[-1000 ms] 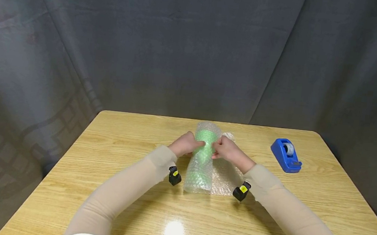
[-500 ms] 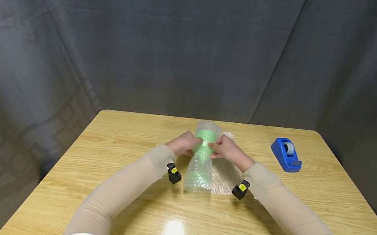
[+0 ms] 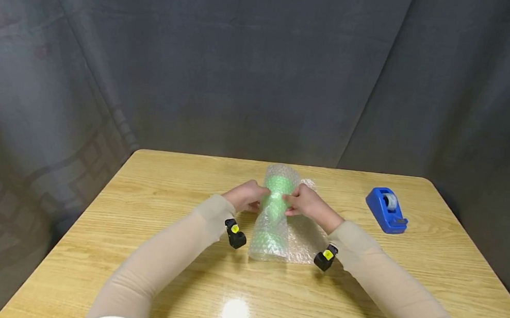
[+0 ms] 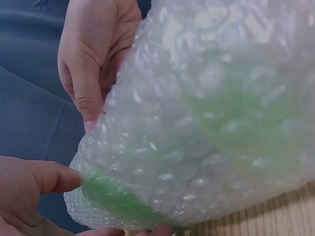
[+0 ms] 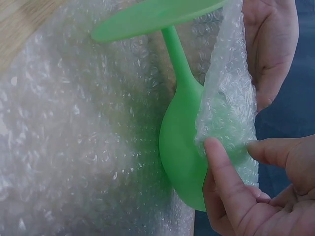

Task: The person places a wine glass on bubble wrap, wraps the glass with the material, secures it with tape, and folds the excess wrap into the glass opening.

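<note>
A green plastic goblet (image 5: 182,147), with a rounded bowl, thin stem and flat round foot, lies on its side partly rolled in clear bubble wrap (image 3: 269,243). My left hand (image 3: 245,195) holds the roll's left side, its thumb (image 4: 59,178) on the wrap and other fingertips low at the underside. From the right, my right hand (image 3: 310,204) pinches the wrap's folded-over edge between index finger (image 5: 221,169) and thumb. In the right wrist view, foot, stem and part of the bowl show uncovered inside the fold. The left wrist view shows green only through the bubbles.
A loose flat stretch of bubble wrap extends right of the roll, beneath my right wrist. On the wooden table (image 3: 178,182), a blue tape dispenser (image 3: 387,210) with a clear roll stands at the back right. Dark grey curtain (image 3: 255,66) hangs behind the table.
My left hand has drawn back slightly to the left, its thumb now nearer the roll's left side. My right fingertips have shifted a little leftward over the wrap. The roll stays in place.
</note>
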The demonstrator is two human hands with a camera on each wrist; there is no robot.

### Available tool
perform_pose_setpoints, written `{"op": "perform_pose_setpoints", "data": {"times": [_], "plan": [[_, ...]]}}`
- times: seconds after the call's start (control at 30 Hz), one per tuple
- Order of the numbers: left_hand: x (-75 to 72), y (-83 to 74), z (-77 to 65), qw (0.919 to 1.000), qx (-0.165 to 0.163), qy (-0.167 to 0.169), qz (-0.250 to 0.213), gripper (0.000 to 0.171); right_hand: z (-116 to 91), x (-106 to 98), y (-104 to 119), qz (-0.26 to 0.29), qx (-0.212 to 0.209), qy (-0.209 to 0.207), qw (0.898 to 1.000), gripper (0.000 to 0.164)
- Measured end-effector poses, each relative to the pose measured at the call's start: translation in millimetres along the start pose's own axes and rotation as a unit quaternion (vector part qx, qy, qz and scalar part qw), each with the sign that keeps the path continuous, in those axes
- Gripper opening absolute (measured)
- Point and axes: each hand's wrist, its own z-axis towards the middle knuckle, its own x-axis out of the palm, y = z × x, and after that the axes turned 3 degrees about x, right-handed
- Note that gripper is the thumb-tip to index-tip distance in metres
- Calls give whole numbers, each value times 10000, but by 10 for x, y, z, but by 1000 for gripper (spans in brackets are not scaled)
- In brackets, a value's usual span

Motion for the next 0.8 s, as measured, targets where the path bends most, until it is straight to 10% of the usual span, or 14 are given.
{"op": "perform_pose_setpoints", "data": {"times": [0.8], "plan": [[-103,26,-30,9995,225,12,240,48,3,112,31,604,31,202,9980,43]]}}
